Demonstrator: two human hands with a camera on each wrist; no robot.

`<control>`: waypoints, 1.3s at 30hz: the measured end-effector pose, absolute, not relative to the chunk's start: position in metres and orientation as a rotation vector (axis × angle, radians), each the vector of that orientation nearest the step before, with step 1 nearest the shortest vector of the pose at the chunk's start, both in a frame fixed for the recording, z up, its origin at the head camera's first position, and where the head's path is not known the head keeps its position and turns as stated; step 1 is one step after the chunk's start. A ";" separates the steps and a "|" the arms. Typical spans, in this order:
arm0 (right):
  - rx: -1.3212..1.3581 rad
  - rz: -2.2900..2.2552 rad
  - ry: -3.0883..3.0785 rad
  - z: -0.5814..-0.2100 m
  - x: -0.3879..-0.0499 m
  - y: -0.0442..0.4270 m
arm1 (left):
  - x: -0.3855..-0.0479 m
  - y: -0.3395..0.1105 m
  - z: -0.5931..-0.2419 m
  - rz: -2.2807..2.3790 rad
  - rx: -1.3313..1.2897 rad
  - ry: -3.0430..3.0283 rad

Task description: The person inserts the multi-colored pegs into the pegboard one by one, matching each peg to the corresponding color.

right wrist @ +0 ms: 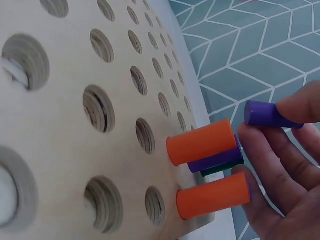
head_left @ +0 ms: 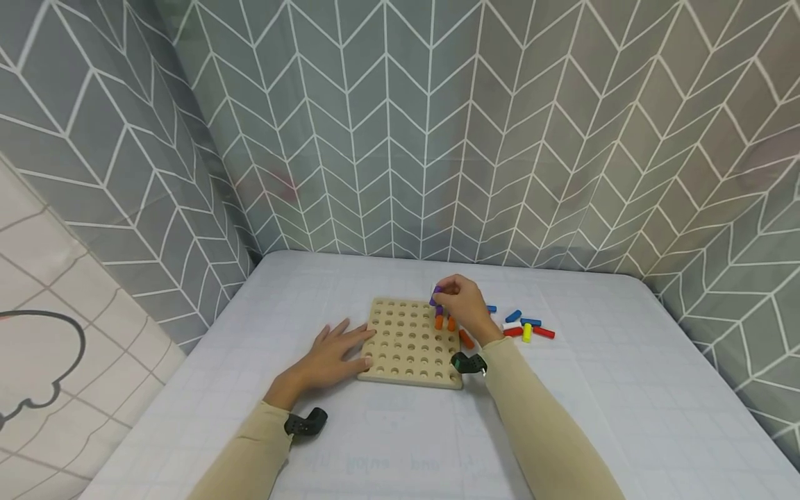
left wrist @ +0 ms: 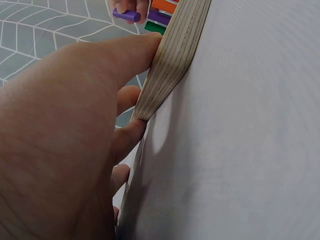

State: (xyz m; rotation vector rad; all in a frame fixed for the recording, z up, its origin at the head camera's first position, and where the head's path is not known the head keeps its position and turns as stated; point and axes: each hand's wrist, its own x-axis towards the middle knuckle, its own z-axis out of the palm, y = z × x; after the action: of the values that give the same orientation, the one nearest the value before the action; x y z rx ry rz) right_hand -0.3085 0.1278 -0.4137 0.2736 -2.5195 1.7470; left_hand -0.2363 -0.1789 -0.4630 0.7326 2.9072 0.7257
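Observation:
A square wooden pegboard (head_left: 409, 380) with rows of round holes lies on the table. My left hand (head_left: 331, 357) rests at its left side, fingers spread and extended, with thumb and fingertips touching the edge. Over the board's far right corner, my right hand (head_left: 464, 305) pinches a purple peg (right wrist: 265, 114) between thumb and fingers, above the board. Below it, two orange pegs (right wrist: 202, 142) stand in neighbouring holes. Behind them stand another purple peg (right wrist: 215, 161) and a green peg (right wrist: 225, 168), both partly hidden.
Right of the board lie loose pegs: red (head_left: 544, 332), yellow (head_left: 527, 333), white (head_left: 511, 325) and several blue (head_left: 513, 316). A loose orange peg (head_left: 466, 339) lies against the board's right edge, near the right wrist. A patterned curtain (head_left: 400, 139) hangs behind the table.

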 end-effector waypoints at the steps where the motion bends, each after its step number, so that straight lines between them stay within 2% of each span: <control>1: 0.284 1.745 -2.527 -0.414 -0.309 0.128 | -0.236 -0.179 -0.463 0.724 0.735 2.909; 24: 0.463 1.504 -2.664 -0.414 -0.309 0.124 | -0.235 -0.176 -0.461 0.726 0.735 2.902; 39: 0.483 1.359 -2.726 -0.420 -0.310 0.125 | -0.233 -0.176 -0.459 0.708 0.716 2.903</control>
State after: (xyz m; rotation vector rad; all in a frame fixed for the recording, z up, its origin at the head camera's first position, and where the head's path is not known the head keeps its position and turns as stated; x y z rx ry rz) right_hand -0.3103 0.1248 -0.4198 0.4827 -2.7261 1.3588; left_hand -0.2335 -0.1760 -0.4594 0.7162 2.9035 0.7083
